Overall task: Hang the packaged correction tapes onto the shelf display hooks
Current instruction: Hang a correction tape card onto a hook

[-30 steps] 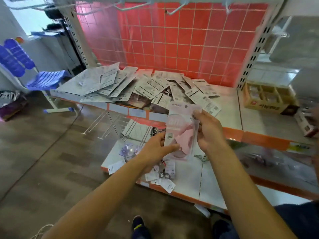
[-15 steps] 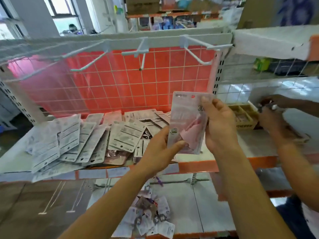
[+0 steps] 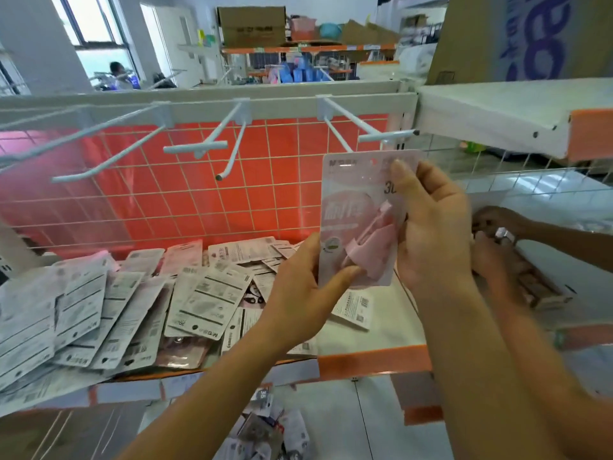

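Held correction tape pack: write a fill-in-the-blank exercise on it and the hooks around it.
1. Both the left hand and the right hand hold one ___ correction tape pack.
2. Its top is just under the ___ display hook.
3. The other packs lie heaped on the ___ below.
Missing: pink; rightmost; shelf.

My right grip (image 3: 431,234) covers the right edge of the pink carded correction-tape pack (image 3: 355,207); its print is blurred, and I cannot make out its hanging hole.

A brown cardboard box (image 3: 252,26) (far shelf) stands left of a blue-printed carton (image 3: 530,38).
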Demonstrator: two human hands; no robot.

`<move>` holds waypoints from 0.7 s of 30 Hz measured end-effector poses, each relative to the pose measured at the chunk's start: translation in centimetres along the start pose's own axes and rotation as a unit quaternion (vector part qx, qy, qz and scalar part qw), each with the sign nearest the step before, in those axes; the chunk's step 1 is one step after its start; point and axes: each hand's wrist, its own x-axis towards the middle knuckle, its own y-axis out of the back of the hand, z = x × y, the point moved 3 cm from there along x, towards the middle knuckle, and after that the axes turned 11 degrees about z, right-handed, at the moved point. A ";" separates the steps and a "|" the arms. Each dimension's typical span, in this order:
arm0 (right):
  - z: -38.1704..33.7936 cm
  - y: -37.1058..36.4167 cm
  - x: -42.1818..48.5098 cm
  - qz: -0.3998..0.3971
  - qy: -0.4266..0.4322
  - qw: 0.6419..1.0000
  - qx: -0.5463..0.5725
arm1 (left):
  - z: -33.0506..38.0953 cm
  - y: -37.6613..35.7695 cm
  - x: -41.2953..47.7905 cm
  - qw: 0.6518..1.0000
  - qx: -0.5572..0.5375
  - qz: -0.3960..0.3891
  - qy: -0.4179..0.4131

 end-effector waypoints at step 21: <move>9.5 -5.8 14.6 0.046 -0.024 0.988 -0.147 | -9.2 -0.3 15.9 0.981 0.172 -0.038 0.085</move>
